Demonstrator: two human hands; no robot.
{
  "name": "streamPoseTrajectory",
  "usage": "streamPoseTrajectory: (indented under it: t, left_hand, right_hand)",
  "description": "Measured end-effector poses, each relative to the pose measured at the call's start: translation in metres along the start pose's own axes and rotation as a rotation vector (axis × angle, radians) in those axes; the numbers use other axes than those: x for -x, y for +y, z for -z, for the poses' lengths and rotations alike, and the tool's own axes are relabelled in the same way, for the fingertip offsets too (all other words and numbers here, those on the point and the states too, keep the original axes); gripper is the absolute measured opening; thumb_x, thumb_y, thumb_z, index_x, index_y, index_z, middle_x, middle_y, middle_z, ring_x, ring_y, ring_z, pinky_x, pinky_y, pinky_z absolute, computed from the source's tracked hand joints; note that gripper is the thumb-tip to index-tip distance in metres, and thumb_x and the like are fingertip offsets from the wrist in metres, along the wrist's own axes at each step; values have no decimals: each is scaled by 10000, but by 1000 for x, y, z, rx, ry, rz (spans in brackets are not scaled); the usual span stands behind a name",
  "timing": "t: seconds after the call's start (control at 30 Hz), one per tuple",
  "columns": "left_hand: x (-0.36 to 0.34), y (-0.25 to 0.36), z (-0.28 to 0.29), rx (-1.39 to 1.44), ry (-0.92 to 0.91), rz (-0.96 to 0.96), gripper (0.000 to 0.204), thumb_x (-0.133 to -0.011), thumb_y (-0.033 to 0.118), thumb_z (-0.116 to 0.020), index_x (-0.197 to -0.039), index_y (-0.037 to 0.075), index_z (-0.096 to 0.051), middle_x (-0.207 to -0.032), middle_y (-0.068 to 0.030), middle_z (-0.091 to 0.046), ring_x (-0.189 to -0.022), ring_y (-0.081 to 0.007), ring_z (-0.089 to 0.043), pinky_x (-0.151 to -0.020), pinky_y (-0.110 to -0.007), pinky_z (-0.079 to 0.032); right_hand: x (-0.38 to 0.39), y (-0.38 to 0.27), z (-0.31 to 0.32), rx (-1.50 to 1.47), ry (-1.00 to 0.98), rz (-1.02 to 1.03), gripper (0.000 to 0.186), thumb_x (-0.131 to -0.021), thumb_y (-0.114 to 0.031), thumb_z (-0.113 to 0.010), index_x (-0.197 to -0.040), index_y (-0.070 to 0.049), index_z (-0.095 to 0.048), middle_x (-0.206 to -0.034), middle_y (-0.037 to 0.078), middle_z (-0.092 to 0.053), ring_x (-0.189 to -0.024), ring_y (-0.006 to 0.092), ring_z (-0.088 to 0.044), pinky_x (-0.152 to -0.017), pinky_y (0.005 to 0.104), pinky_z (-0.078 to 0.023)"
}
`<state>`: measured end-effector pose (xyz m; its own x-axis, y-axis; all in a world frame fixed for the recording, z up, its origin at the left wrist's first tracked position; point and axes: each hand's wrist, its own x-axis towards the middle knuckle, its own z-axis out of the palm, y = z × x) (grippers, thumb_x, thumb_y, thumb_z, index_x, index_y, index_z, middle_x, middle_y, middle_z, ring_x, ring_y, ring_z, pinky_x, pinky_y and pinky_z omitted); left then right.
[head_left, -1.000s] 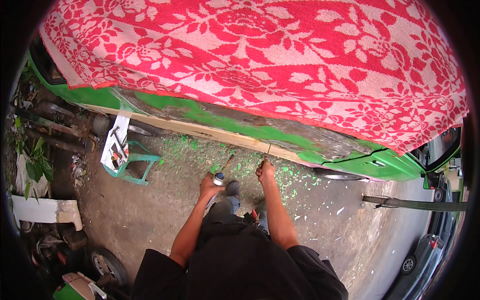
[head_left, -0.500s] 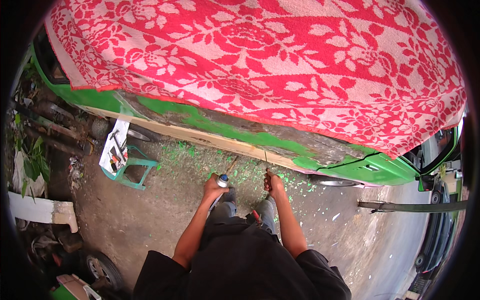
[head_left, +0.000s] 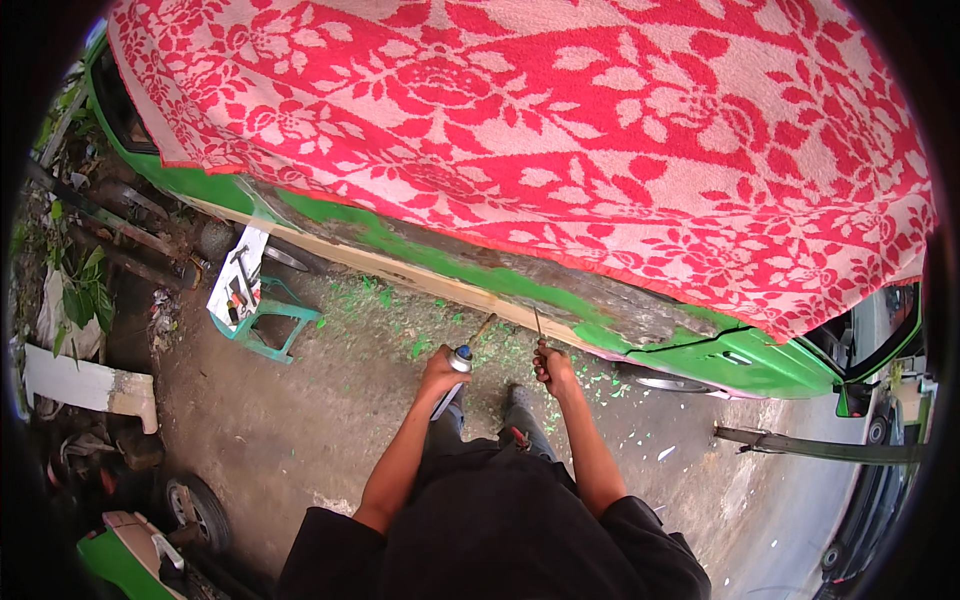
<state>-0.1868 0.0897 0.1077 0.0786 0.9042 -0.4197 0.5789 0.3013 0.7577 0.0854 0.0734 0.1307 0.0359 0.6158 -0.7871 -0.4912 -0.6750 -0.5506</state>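
My left hand [head_left: 438,378] is closed around a blowtorch [head_left: 461,362], a silver can with a blue top and a brass-coloured nozzle aimed at the car's lower side. In my right hand [head_left: 556,373] is a thin-bladed scraper [head_left: 537,324], its blade seen nearly edge-on and pointing at the same panel. Both hands are apart from the car. The green car side [head_left: 470,270] has paint stripped off in patches, with grey and brown surface showing and a beige strip along the bottom. A red and pink floral blanket [head_left: 480,130] covers the car above.
A teal plastic stool [head_left: 288,322] stands at the left, bearing a white sheet [head_left: 228,298] with a hammer and other tools. Green paint flakes [head_left: 415,322] litter the ground. A loose wheel [head_left: 203,513] lies lower left. A dark post [head_left: 820,448] juts in from the right.
My left hand with the blowtorch has shifted slightly right. My right hand and scraper have moved only a little. My feet stand farther apart, and the view has turned slightly.
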Motion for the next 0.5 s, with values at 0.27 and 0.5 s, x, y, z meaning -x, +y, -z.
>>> streamPoseTrajectory:
  t: [0.27, 0.5]
  left_hand:
    - [-16, 12, -57, 134, 81, 77, 575, -461, 210, -862, -902, -11, -566, -873, -188, -654, -839, -318, -655, -733, -381, -512]
    - [-20, 25, -84, 180, 73, 145, 569, -475, 190, -880, -907, -7, -566, -886, -169, -665, -855, -282, -660, -749, -370, -515]
  right_hand:
    - [-5, -24, 4, -169, -156, -134, 68, -945, -143, -430, -970, -130, -491, -742, 14, -463, -469, 69, -341, -354, 192, -240]
    - [-19, -30, 12, -163, -184, -134, 86, -946, -141, -433, -1020, -122, -473, -797, 35, -489, -455, 60, -302, -337, 194, -206]
